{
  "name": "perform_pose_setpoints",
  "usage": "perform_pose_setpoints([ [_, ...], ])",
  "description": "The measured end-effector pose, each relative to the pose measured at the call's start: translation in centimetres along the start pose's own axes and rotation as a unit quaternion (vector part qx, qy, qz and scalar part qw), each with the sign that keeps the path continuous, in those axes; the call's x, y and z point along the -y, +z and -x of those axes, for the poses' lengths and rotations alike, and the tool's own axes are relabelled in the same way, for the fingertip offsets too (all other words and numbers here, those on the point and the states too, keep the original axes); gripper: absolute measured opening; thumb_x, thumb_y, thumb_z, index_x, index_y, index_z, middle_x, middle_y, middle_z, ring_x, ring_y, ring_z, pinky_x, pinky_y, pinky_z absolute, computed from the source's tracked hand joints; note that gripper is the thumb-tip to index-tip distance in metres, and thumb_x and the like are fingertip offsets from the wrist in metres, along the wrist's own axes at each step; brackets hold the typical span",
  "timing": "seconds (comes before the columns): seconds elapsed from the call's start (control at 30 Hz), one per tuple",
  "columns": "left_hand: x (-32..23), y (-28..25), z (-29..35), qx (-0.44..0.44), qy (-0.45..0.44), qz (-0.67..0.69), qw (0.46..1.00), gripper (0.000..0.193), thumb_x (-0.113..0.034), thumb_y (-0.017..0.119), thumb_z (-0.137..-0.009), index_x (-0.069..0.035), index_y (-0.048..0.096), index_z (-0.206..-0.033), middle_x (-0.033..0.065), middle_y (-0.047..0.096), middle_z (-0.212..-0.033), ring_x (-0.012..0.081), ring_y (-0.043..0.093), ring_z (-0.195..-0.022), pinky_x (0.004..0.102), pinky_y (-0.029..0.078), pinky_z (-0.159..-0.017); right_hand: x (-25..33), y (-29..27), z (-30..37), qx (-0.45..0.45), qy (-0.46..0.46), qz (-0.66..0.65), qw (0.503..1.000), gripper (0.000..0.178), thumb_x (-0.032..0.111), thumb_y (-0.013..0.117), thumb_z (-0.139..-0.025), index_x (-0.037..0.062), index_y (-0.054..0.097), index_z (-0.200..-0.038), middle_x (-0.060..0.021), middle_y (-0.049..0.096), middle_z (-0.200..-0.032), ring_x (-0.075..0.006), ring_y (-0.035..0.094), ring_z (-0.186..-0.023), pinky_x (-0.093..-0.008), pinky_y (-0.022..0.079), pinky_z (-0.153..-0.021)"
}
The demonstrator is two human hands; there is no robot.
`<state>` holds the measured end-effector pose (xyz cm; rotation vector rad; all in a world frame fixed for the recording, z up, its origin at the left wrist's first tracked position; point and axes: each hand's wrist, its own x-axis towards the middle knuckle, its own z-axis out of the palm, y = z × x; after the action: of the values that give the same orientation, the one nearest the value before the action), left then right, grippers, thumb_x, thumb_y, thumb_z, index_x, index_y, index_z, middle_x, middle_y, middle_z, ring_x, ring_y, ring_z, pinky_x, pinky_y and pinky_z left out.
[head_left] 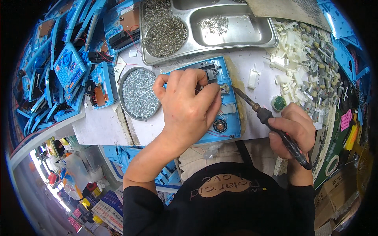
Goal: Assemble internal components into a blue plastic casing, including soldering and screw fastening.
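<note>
In front of me a blue plastic housing (233, 128) lies open on the worktable, with a small round speaker (220, 126) and black and white parts inside. Over its left half is my left hand (187, 104), thumb and fingers bent into a pinch; what they hold is hidden. My right hand (295, 128) grips the dark handle of a soldering iron (264, 114). The iron slants up and left, its tip near the housing's right edge. Between the iron and the white parts sits a small round green item (278, 103), perhaps a solder spool.
Left of the housing stands a round dish (138, 93) full of small screws. A steel compartment tray (189, 29) with small metal parts lies behind. White plastic pieces (291, 51) and grey motor-like parts are heaped at right. Blue housings (71, 67) are stacked at far left.
</note>
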<state>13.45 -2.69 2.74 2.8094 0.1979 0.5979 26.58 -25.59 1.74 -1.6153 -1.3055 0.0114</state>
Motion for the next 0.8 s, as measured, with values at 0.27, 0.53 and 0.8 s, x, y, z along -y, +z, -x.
perform_pose_setpoints([
  [0.27,0.03,-0.37,-0.44,0.013,0.027,-0.008,1.000,0.020,-0.010,0.083,-0.069,-0.015,0.075,-0.087,0.0012,0.058,-0.093,0.0203,0.056,-0.085,0.0413,0.032,-0.086,-0.18,0.11,-0.24,0.014,-0.001,-0.002,1.000,0.028,0.003,0.076,-0.073,0.0061,0.071,-0.101,-0.0027,0.047,-0.063,-0.0210,0.045,-0.053,-0.0329,0.033,-0.048],
  [0.53,-0.03,-0.41,-0.62,0.024,0.034,-0.021,0.999,0.020,-0.009,0.082,-0.068,-0.014,0.073,-0.085,0.0003,0.058,-0.093,0.0190,0.057,-0.085,0.0412,0.032,-0.085,-0.16,0.32,-0.46,0.023,-0.001,-0.009,1.000,0.032,0.003,0.077,-0.073,0.0073,0.071,-0.104,-0.0027,0.047,-0.064,-0.0212,0.045,-0.054,-0.0330,0.033,-0.048],
  [0.8,0.24,-0.30,-0.58,0.018,0.048,-0.023,0.998,0.019,-0.009,0.082,-0.068,-0.014,0.073,-0.084,-0.0002,0.059,-0.092,0.0186,0.058,-0.085,0.0409,0.032,-0.085,-0.06,0.45,-0.70,0.016,0.007,-0.014,1.000,0.025,0.005,0.077,-0.075,0.0050,0.072,-0.100,-0.0036,0.049,-0.063,-0.0212,0.046,-0.053,-0.0328,0.033,-0.048],
])
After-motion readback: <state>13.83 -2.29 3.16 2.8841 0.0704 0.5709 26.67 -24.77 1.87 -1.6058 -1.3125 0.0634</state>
